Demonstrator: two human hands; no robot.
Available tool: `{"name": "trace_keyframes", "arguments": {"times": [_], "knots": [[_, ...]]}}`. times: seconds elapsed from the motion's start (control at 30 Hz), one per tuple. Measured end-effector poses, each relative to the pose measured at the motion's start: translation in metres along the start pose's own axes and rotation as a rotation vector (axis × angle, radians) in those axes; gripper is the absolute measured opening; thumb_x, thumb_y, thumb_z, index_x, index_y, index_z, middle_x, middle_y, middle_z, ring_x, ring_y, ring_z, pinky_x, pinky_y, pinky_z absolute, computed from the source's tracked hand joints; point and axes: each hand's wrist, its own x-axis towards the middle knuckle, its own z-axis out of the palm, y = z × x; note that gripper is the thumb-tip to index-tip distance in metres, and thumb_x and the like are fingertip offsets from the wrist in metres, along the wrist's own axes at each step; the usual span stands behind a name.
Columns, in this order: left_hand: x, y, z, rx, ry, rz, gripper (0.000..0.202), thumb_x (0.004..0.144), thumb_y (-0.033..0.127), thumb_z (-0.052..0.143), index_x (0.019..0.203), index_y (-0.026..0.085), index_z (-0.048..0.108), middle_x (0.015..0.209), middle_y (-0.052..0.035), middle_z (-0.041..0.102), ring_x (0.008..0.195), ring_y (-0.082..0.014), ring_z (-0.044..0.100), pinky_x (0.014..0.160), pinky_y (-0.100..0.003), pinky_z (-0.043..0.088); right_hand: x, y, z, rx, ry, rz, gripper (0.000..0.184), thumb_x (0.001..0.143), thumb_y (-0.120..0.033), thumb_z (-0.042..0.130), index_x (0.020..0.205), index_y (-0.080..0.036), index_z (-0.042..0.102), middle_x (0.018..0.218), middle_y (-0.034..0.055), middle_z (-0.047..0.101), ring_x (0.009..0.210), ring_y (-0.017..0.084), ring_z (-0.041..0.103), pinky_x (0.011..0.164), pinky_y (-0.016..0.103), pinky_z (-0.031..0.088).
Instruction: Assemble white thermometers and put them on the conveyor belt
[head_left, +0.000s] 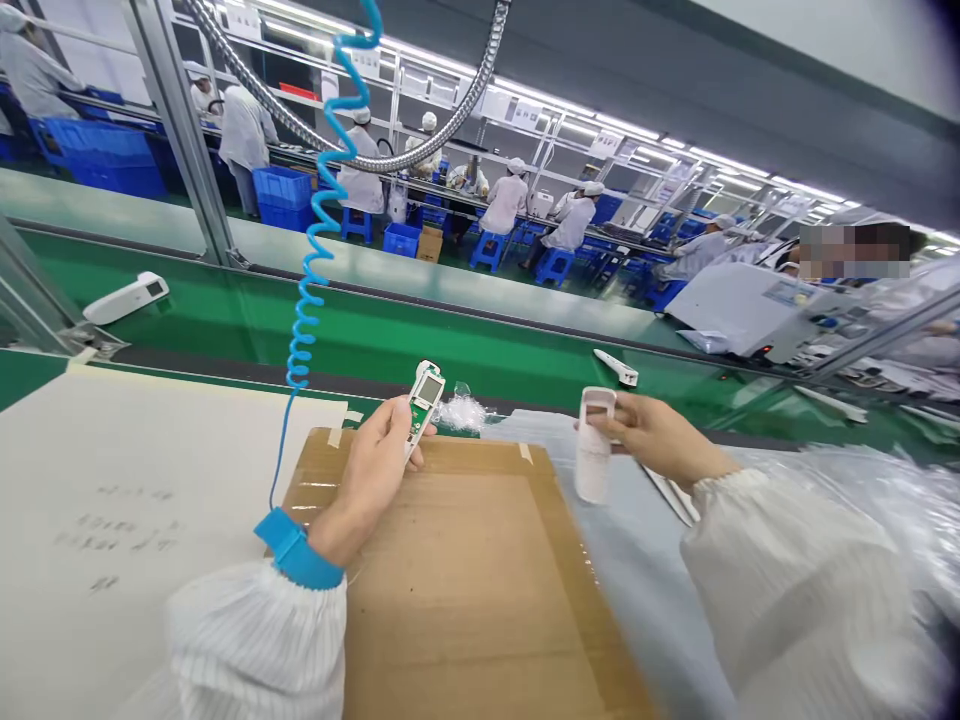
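A board (pixel 425 400) is being grasped by the left hand (pixel 373 470) at the cardboard's (pixel 465 590) 12 o'clock edge, a casing (pixel 593 450) by the right hand (pixel 652 435) past 2 o'clock.

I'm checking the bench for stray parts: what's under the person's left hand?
Under the left hand, which holds a green circuit board, lies a brown cardboard sheet. The patch of sheet directly beneath the hand is covered, so anything lying there cannot be seen.

White cleanroom sleeves (pixel 255 640) end in gathered cuffs; a blue wrist strap (pixel 298 550) on the left carries a coiled cord (pixel 304 330).
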Motion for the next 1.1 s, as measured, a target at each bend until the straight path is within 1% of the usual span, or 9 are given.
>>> {"name": "trace_keyframes", "arguments": {"times": [0.07, 0.13, 0.2, 0.3, 0.37, 0.6, 0.9, 1.03, 1.1], "knots": [[0.000, -0.004, 0.002, 0.048, 0.011, 0.064, 0.044, 0.096, 0.053, 0.039, 0.118, 0.021, 0.061, 0.094, -0.0043, 0.069, 0.064, -0.0122, 0.056, 0.062, -0.025, 0.047, -0.003, -0.028, 0.020, 0.440, 0.016, 0.035, 0.029, 0.083, -0.028, 0.063, 0.111, -0.021, 0.060, 0.095, 0.0078, 0.075, 0.087, 0.022, 0.070, 0.073, 0.035, 0.058], [0.000, -0.009, 0.003, 0.094, 0.007, 0.145, 0.040, 0.094, 0.049, 0.048, 0.126, 0.026, 0.057, 0.105, -0.0031, 0.068, 0.080, -0.0152, 0.061, 0.076, -0.028, 0.048, -0.007, -0.055, 0.056, 0.731, 0.023, 0.073, 0.028, 0.080, -0.022, 0.068, 0.107, -0.022, 0.060, 0.097, 0.0071, 0.074, 0.086, 0.021, 0.070, 0.074, 0.036, 0.059], [-0.001, -0.013, 0.004, 0.145, -0.016, 0.228, 0.038, 0.092, 0.044, 0.054, 0.126, 0.028, 0.058, 0.117, -0.0028, 0.066, 0.101, -0.0183, 0.061, 0.089, -0.030, 0.046, -0.010, -0.076, 0.098, 0.977, -0.027, 0.065, 0.023, 0.078, -0.020, 0.072, 0.099, -0.022, 0.062, 0.097, 0.0057, 0.074, 0.086, 0.020, 0.069, 0.078, 0.037, 0.059], [-0.004, -0.016, 0.005, 0.214, -0.038, 0.315, 0.032, 0.090, 0.037, 0.057, 0.121, 0.026, 0.061, 0.126, -0.0033, 0.062, 0.115, -0.0213, 0.057, 0.099, -0.032, 0.042, -0.020, -0.093, 0.146, 1.284, -0.182, -0.078, 0.030, 0.082, -0.036, 0.073, 0.108, -0.025, 0.063, 0.112, 0.0041, 0.069, 0.099, 0.019, 0.067, 0.090, 0.040, 0.056], [-0.006, -0.016, 0.007, 0.221, -0.034, 0.327, 0.032, 0.089, 0.034, 0.060, 0.119, 0.025, 0.061, 0.124, -0.0044, 0.063, 0.114, -0.0221, 0.058, 0.100, -0.033, 0.043, -0.027, -0.096, 0.160, 1.362, -0.268, -0.167, 0.039, 0.082, -0.042, 0.072, 0.117, -0.028, 0.063, 0.125, 0.0036, 0.064, 0.110, 0.019, 0.063, 0.098, 0.040, 0.052], [-0.008, -0.015, 0.014, 0.107, -0.048, 0.196, 0.026, 0.089, 0.039, 0.062, 0.111, 0.026, 0.062, 0.114, -0.0023, 0.068, 0.106, -0.0189, 0.064, 0.093, -0.031, 0.048, -0.032, -0.086, 0.157, 1.366, -0.240, -0.175, 0.054, 0.082, -0.036, 0.074, 0.132, -0.031, 0.053, 0.133, 0.0051, 0.059, 0.116, 0.021, 0.059, 0.097, 0.039, 0.051], [-0.009, -0.016, 0.019, -0.020, -0.015, 0.166, 0.031, 0.084, 0.040, 0.069, 0.108, 0.022, 0.061, 0.112, -0.0052, 0.069, 0.106, -0.0191, 0.064, 0.093, -0.029, 0.049, -0.032, -0.081, 0.163, 1.323, -0.111, -0.241, 0.061, 0.074, -0.036, 0.080, 0.129, -0.027, 0.055, 0.126, 0.0077, 0.063, 0.112, 0.021, 0.060, 0.101, 0.039, 0.046], [-0.013, -0.011, 0.020, 0.151, -0.039, 0.244, 0.030, 0.090, 0.040, 0.061, 0.116, 0.025, 0.059, 0.120, -0.0047, 0.066, 0.110, -0.0204, 0.062, 0.095, -0.031, 0.047, -0.033, -0.085, 0.160, 1.302, -0.054, -0.235, 0.063, 0.068, -0.036, 0.085, 0.124, -0.026, 0.057, 0.119, 0.0063, 0.066, 0.111, 0.021, 0.061, 0.100, 0.038, 0.046], [-0.017, -0.010, 0.020, 0.337, -0.060, 0.344, 0.030, 0.096, 0.038, 0.049, 0.123, 0.027, 0.058, 0.125, -0.0050, 0.063, 0.113, -0.0221, 0.060, 0.097, -0.033, 0.044, -0.033, -0.086, 0.159, 1.361, -0.075, -0.170, 0.054, 0.072, -0.046, 0.081, 0.117, -0.025, 0.060, 0.115, 0.0058, 0.067, 0.110, 0.022, 0.061, 0.100, 0.038, 0.046]]}}
